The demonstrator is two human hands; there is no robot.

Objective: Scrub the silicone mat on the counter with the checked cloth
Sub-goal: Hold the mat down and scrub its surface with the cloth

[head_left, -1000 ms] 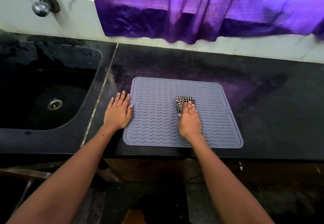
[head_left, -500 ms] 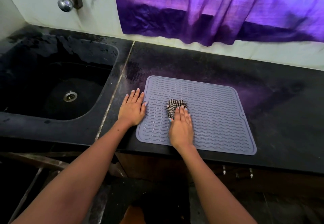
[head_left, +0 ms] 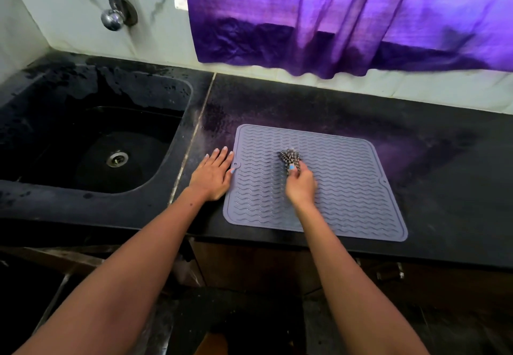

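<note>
We are seeing that the right hand [head_left: 301,186] is now bunching the checked cloth [head_left: 290,160] between curled fingers, where half a second ago it was lying flat on top of the cloth with the fingers stretched out. The cloth is standing up in a small crumpled tuft instead of being pressed as a pad, and the hand is a little blurred, so we are judging that the scrubbing is going on with quick short strokes and a firmer grip. The cloth is also sitting slightly left of the middle of the silicone mat [head_left: 347,188], so the strokes are working across the ribbed surface from the right part toward the left; the near corners and the far right strip are probably still waiting for attention. The left hand [head_left: 213,172] is lying open and flat on the black counter [head_left: 430,160], holding nothing, with its fingertips touching the left edge of the mat near the small tab, as before. We are thinking it is keeping the mat from sliding. The mat itself is lying flat on the counter, just right of the sink [head_left: 97,138] and between the two hands' reach.
</note>
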